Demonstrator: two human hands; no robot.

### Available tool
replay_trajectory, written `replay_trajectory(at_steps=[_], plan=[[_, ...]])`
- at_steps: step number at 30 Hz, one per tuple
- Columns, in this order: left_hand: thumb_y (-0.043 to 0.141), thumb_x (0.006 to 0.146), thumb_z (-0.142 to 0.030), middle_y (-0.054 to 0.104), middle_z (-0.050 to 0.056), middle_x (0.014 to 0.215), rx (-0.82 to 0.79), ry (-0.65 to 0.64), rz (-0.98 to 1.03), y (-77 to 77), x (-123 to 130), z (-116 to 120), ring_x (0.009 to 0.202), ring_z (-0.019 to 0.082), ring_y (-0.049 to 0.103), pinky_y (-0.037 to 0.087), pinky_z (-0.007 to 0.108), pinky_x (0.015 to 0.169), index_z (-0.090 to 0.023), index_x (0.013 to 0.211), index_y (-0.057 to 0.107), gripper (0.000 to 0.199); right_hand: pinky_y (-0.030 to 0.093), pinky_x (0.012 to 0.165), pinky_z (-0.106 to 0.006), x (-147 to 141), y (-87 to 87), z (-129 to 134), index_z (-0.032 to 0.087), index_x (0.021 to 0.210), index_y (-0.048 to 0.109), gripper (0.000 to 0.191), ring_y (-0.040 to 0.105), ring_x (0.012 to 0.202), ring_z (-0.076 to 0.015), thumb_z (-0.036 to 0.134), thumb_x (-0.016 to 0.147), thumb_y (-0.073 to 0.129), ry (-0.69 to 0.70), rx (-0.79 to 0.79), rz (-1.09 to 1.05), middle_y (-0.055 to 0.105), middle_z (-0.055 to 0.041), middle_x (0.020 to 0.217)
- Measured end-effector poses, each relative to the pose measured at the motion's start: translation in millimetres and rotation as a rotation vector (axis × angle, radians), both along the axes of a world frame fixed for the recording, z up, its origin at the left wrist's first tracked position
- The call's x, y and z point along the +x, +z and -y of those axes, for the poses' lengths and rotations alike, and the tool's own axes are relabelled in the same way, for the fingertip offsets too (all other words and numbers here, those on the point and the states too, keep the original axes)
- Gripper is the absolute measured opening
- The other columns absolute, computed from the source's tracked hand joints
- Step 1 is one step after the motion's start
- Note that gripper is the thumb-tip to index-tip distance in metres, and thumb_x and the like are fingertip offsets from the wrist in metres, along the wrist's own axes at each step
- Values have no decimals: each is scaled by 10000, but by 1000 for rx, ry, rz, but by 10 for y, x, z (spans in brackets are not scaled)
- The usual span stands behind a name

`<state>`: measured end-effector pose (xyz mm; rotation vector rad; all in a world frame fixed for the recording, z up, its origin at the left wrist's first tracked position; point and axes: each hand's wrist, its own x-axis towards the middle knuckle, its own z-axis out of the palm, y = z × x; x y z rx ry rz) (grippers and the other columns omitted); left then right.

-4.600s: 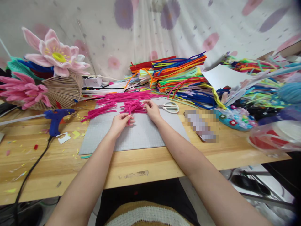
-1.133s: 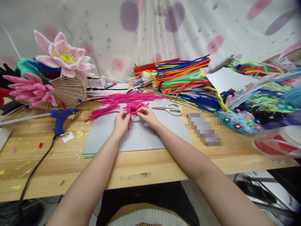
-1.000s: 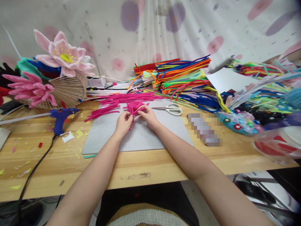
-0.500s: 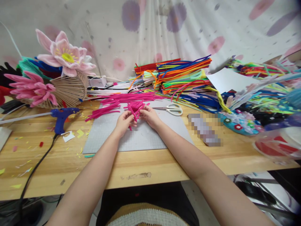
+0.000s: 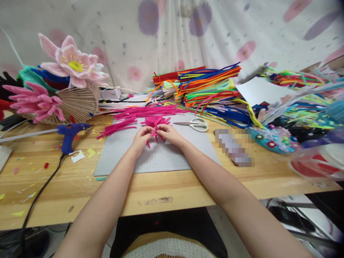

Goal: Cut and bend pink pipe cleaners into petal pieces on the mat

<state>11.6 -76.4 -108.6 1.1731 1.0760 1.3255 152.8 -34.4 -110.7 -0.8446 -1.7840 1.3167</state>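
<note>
My left hand (image 5: 143, 138) and my right hand (image 5: 170, 134) meet over the grey cutting mat (image 5: 161, 157), fingertips close together. Both pinch magenta pipe cleaner pieces (image 5: 156, 133), whose ends stick out below and above the fingers. Just behind the hands lies a pile of short magenta pieces (image 5: 154, 120). A bundle of magenta pipe cleaners (image 5: 120, 126) rests to the left, and longer ones (image 5: 150, 110) stretch along the mat's back edge. White-handled scissors (image 5: 198, 124) lie on the mat to the right of my right hand.
A blue glue gun (image 5: 68, 138) with a black cord lies at left, near pink fuzzy flowers (image 5: 75, 66). Colourful pipe cleaner bundles (image 5: 206, 86) are stacked behind. At right are a pixelated flat object (image 5: 233, 147), a flower-covered piece (image 5: 276, 139) and a clear container (image 5: 317, 163).
My fingertips have come closer together, and the held magenta pieces have changed angle between them. The view has shifted very slightly.
</note>
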Motion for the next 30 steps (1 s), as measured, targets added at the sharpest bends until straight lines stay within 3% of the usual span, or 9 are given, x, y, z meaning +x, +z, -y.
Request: replay_trajectory(at_steps=[6,10,14,17,21,24,30], plan=[[685,540,-161,495,-27,744,73,-92,-31,9,-63,3,573,55,445,382,183,531,-191,934,568,412,382,588,-206,-30,-77,-16,145,755,628,178,484,599,-87,193,713,462,-39,131,165,589,17,662],[698,545,-155,505,-15,766,122,-166,-172,-11,-70,4,563,59,424,379,192,529,-199,941,595,412,390,588,-208,-52,-137,-22,155,761,655,202,509,600,-96,177,713,460,-109,159,234,603,10,652],[725,519,-169,512,1,800,161,-118,-356,-52,-71,-8,540,58,400,366,202,510,-197,900,648,390,409,657,-227,-45,-145,-33,150,770,668,202,556,705,-121,149,703,477,-124,194,258,637,-16,756],[746,498,-172,498,-3,805,208,-63,-438,-78,-60,-13,544,61,404,375,208,519,-225,933,655,447,405,632,-222,-34,-136,-37,147,766,670,208,549,671,-115,147,716,468,-117,171,269,633,-12,729],[705,591,-233,469,-8,744,274,59,-500,-93,-27,-12,566,68,421,380,204,532,-236,831,687,241,392,594,-207,-21,-130,-46,147,707,662,185,531,617,-103,116,696,480,-34,127,224,613,10,656],[692,603,-262,502,-1,738,222,107,-347,-77,-8,-17,556,67,457,385,201,495,-197,723,676,138,395,609,-210,-19,-118,-49,145,690,657,177,534,628,-104,148,727,484,-27,143,214,613,5,655],[726,549,-304,499,-46,566,-70,182,215,-13,-46,-61,467,47,458,406,174,443,-151,707,588,259,416,677,-229,-39,-98,-1,128,775,649,178,565,709,-120,202,769,488,92,132,201,641,-31,749]])
